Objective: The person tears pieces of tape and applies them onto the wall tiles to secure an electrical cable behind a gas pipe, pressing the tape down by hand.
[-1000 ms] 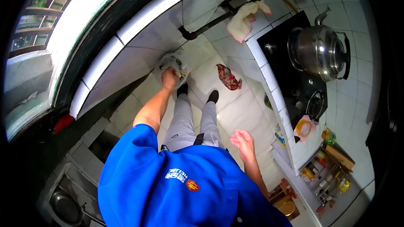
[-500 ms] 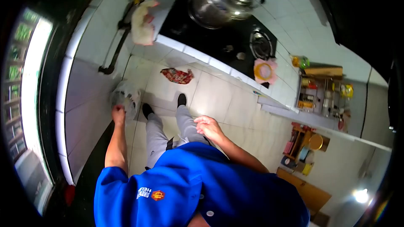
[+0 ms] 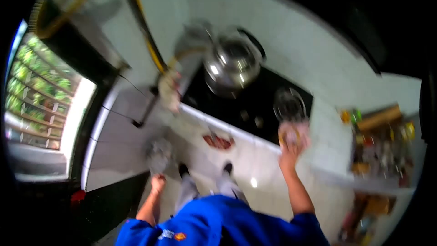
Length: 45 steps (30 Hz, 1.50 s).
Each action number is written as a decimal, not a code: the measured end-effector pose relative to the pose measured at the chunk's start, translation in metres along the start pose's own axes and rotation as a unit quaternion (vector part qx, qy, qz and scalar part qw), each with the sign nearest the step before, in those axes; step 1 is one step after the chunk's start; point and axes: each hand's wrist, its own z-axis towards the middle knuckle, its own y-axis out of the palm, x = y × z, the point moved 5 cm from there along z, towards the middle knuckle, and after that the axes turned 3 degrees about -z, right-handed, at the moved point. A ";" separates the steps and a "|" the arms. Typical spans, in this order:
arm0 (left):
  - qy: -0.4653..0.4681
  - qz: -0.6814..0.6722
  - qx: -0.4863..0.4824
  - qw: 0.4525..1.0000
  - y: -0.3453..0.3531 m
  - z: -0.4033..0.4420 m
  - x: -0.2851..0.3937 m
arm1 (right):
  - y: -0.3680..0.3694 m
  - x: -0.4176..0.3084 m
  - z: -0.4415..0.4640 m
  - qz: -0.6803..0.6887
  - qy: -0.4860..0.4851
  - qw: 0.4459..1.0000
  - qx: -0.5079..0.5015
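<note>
My left hand (image 3: pixel 158 182) is closed at the side, at the near end of a clear plastic bag (image 3: pixel 159 152) that it appears to grip by the top. What is in the bag cannot be made out. My right hand (image 3: pixel 290 151) reaches to the stove's front right corner, its fingers over a pink cloth (image 3: pixel 302 132) with a yellow ring-shaped thing (image 3: pixel 287 133) on it. Blur hides whether those fingers have closed. The cloth lies beside the right burner (image 3: pixel 290 105) of the black gas stove (image 3: pixel 255 95).
A shiny metal kettle (image 3: pixel 232 66) stands on the left burner. By the stove's left end is a pale cloth (image 3: pixel 169 92) near a pipe. A red patterned cloth (image 3: pixel 218 141) lies on the floor. At right, a rack (image 3: pixel 382 150) holds bottles and packets. A barred window (image 3: pixel 43 95) is at left.
My right hand has gone from in front of my body out to the pink cloth on the stove. My left hand stays by the plastic bag. The view has tilted up and is blurred.
</note>
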 end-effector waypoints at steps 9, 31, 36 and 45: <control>-0.138 -0.205 0.003 0.969 0.028 -0.058 0.099 | 0.030 0.048 0.028 -0.013 -0.089 0.991 -0.097; 0.362 -0.116 -0.181 0.907 -0.111 -0.032 0.496 | -0.199 -0.318 0.085 0.509 -0.142 0.823 -0.210; 0.348 -0.154 -0.121 0.917 -0.164 -0.011 0.474 | -0.209 -0.377 0.100 0.512 -0.173 0.812 -0.220; 0.302 -0.265 -0.017 0.916 -0.198 0.004 0.459 | -0.220 -0.417 0.133 0.509 -0.258 0.793 -0.212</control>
